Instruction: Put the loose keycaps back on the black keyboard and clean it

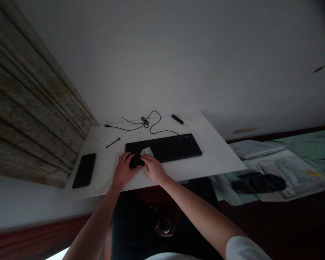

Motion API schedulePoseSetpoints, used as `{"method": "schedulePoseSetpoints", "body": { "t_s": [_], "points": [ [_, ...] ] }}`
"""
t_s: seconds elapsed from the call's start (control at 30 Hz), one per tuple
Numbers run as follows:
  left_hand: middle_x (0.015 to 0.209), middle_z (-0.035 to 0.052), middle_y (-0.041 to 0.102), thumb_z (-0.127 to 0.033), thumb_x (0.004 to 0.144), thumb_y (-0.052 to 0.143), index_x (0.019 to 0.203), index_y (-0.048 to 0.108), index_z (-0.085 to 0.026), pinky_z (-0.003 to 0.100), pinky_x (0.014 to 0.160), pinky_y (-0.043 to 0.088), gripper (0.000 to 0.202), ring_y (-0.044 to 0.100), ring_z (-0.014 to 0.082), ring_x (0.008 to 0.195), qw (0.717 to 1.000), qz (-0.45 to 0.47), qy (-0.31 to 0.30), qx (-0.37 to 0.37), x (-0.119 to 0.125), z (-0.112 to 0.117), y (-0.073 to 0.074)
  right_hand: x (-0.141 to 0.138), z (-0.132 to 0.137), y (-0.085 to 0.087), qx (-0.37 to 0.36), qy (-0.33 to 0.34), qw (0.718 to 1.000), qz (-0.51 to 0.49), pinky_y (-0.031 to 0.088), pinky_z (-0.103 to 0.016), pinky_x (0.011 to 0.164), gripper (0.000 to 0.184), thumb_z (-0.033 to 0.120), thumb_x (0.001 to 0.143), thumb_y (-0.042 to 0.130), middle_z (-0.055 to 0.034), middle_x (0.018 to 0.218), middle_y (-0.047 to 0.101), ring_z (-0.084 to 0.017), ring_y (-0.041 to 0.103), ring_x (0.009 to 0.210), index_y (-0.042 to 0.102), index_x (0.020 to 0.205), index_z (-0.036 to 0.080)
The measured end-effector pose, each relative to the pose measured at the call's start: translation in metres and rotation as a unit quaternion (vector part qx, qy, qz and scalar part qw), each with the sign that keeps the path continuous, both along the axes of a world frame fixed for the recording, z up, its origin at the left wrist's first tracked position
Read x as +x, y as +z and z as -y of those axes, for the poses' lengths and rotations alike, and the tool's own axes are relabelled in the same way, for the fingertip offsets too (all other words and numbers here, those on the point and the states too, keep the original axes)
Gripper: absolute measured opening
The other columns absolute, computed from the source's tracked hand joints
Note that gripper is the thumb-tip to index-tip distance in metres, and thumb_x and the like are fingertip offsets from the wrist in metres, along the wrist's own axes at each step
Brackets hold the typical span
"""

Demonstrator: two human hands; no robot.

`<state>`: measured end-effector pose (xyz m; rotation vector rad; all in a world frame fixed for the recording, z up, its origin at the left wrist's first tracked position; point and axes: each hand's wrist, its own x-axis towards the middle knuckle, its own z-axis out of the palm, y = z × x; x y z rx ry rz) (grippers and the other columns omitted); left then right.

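Note:
A black keyboard [173, 147] lies on a white desk [219, 159], its cable [146, 124] looping toward the back edge. My left hand [124, 169] rests at the keyboard's left front corner, fingers curled against its edge as if steadying it. My right hand [153, 168] is closed on a small white cloth or wipe [147, 151] and presses it onto the left part of the keys. Both forearms reach in from the bottom of the view.
A black phone [84, 169] lies at the desk's left, a thin blue stick [113, 142] behind it, and a small black stick-shaped item [177, 119] near the back edge. Curtains hang at left. Papers and a dark sandal [258, 183] lie on the floor to the right.

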<state>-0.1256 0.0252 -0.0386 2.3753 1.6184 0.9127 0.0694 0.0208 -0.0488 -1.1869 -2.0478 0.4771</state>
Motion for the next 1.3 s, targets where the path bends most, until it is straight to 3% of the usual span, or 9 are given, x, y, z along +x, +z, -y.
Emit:
{"method": "schedulePoseSetpoints", "body": {
  "t_s": [0.1, 0.2, 0.53, 0.73, 0.93, 1.07, 1.3],
  "points": [
    [0.134, 0.0114, 0.058, -0.033, 0.083, 0.071, 0.127, 0.061, -0.024, 0.05, 0.11, 0.048, 0.046, 0.051, 0.0318, 0.13, 1.0, -0.002, -0.002, 0.001, 0.0, 0.0, 0.001, -0.015, 0.0, 0.005, 0.023, 0.056, 0.997, 0.045, 0.043, -0.038, 0.116, 0.044, 0.004, 0.09, 0.053, -0.0144, 0.137, 0.064, -0.022, 0.054, 0.135, 0.064, 0.131, 0.014],
    [0.134, 0.0118, 0.058, -0.035, 0.083, 0.072, 0.127, 0.061, -0.024, 0.051, 0.11, 0.048, 0.047, 0.051, 0.0323, 0.13, 1.0, -0.001, 0.001, 0.001, -0.001, 0.0, 0.001, -0.011, -0.002, 0.007, 0.049, 0.074, 0.992, 0.094, 0.039, -0.042, 0.119, 0.048, 0.003, 0.09, 0.052, -0.0166, 0.141, 0.061, -0.024, 0.049, 0.14, 0.059, 0.136, 0.011],
    [0.135, 0.0109, 0.057, -0.045, 0.084, 0.072, 0.127, 0.061, -0.024, 0.05, 0.112, 0.046, 0.049, 0.05, 0.031, 0.132, 1.0, 0.014, 0.003, -0.006, -0.002, -0.001, -0.004, 0.066, -0.003, 0.0, 0.068, 0.053, 0.982, 0.166, 0.039, -0.045, 0.119, 0.062, -0.001, 0.088, 0.049, -0.013, 0.148, 0.056, -0.024, 0.048, 0.141, 0.05, 0.147, 0.017],
    [0.135, 0.0102, 0.055, -0.046, 0.085, 0.071, 0.129, 0.06, -0.025, 0.05, 0.113, 0.045, 0.05, 0.049, 0.0303, 0.133, 1.0, 0.008, 0.01, -0.018, -0.001, 0.001, -0.002, 0.142, -0.003, -0.006, 0.063, -0.029, 0.98, 0.185, 0.039, -0.048, 0.119, 0.066, -0.004, 0.084, 0.044, -0.013, 0.147, 0.057, -0.025, 0.05, 0.139, 0.053, 0.146, 0.017],
    [0.135, 0.0103, 0.056, -0.046, 0.085, 0.071, 0.129, 0.06, -0.025, 0.05, 0.112, 0.046, 0.05, 0.048, 0.0307, 0.133, 1.0, 0.0, 0.009, -0.013, 0.0, 0.001, -0.002, 0.214, 0.0, -0.004, 0.045, -0.159, 0.967, 0.194, 0.043, -0.05, 0.114, 0.068, -0.002, 0.084, 0.04, -0.0119, 0.143, 0.06, -0.025, 0.056, 0.132, 0.05, 0.148, 0.019],
    [0.135, 0.0112, 0.056, -0.045, 0.085, 0.071, 0.13, 0.059, -0.024, 0.051, 0.112, 0.046, 0.051, 0.049, 0.0314, 0.133, 1.0, -0.003, 0.008, -0.012, 0.0, 0.001, -0.002, 0.227, 0.001, 0.01, 0.037, -0.236, 0.945, 0.224, 0.049, -0.045, 0.103, 0.059, -0.001, 0.086, 0.041, -0.014, 0.129, 0.068, -0.026, 0.062, 0.117, 0.058, 0.14, 0.015],
    [0.135, 0.0102, 0.056, -0.044, 0.084, 0.072, 0.131, 0.058, -0.026, 0.051, 0.112, 0.046, 0.052, 0.048, 0.0307, 0.133, 1.0, 0.002, 0.008, -0.015, 0.0, 0.001, -0.002, 0.218, -0.021, 0.022, 0.011, -0.302, 0.916, 0.265, 0.047, -0.043, 0.089, 0.043, 0.007, 0.089, 0.048, -0.0149, 0.119, 0.07, -0.03, 0.059, 0.105, 0.071, 0.123, 0.018]
  ]
}}
